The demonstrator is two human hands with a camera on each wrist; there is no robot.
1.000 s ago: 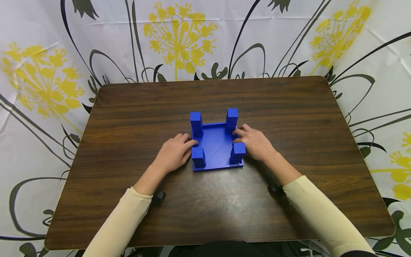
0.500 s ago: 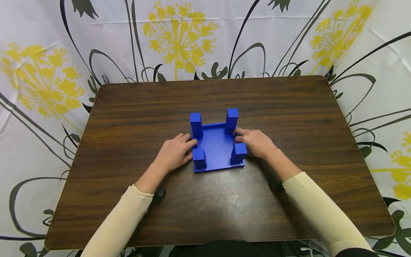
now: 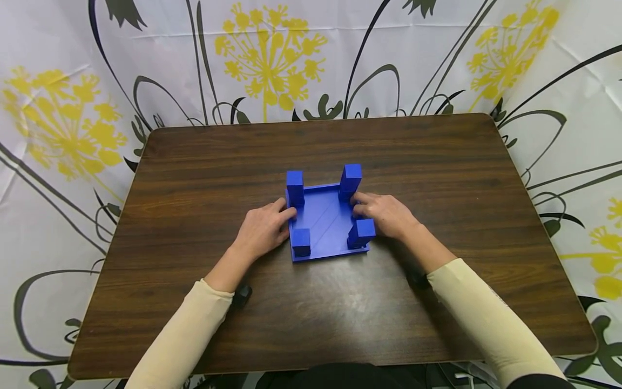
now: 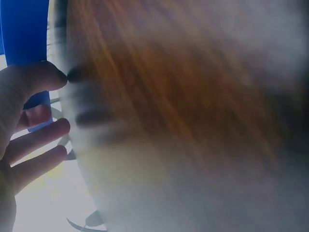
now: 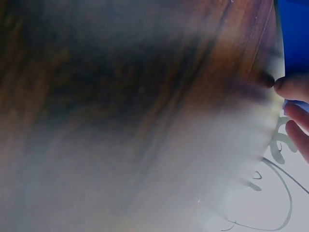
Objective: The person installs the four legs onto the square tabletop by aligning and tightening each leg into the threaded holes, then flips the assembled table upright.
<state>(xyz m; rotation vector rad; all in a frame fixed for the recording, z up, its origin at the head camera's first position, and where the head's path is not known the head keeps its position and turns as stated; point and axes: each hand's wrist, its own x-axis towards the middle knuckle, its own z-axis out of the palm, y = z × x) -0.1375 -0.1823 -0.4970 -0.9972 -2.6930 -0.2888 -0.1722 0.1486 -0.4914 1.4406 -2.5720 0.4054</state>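
Note:
A blue square tray-like piece [image 3: 325,219] with a low rim lies on the brown table, a square post standing at each corner. The near right post [image 3: 362,233] leans outward a little. At the left side, the left hand [image 3: 262,227] pinches the rim, its thumb over the edge. Opposite it, the right hand [image 3: 386,216] holds the right side between the two posts there, its fingertips partly hidden. The left wrist view shows the left fingers [image 4: 41,140] beside the blue side wall [image 4: 26,34]. Only some right fingertips [image 5: 294,89] appear in the right wrist view, against blue.
The wood-grain table [image 3: 218,156] extends around the piece on all sides. A white cloth [image 3: 170,54] with yellow flowers and dark stems hangs behind and beside it. Under each wrist sits a small dark device, such as the left one [image 3: 241,296].
The blue piece has shifted very slightly toward the person, most visibly at its near posts. Both hands stay at its sides with only small finger movements.

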